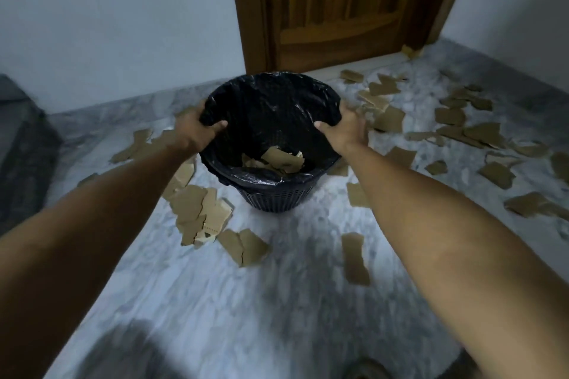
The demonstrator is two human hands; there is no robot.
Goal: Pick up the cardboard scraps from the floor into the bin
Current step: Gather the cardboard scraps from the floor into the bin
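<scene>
A dark mesh bin (278, 198) lined with a black plastic bag stands on the marble floor, tilted toward me. Several cardboard scraps (281, 158) lie inside it. My left hand (197, 126) grips the left side of the rim, thumb inside. My right hand (345, 128) grips the right side of the rim the same way. Brown cardboard scraps lie scattered on the floor: a heap (200, 214) at the bin's front left, a long strip (354, 258) at the front right, and many pieces (468, 129) to the right.
A wooden door (338, 6) stands behind the bin, with pale walls on both sides. A dark object (21, 144) sits at the left edge. Bare grey marble floor (246, 317) stretches in front of me.
</scene>
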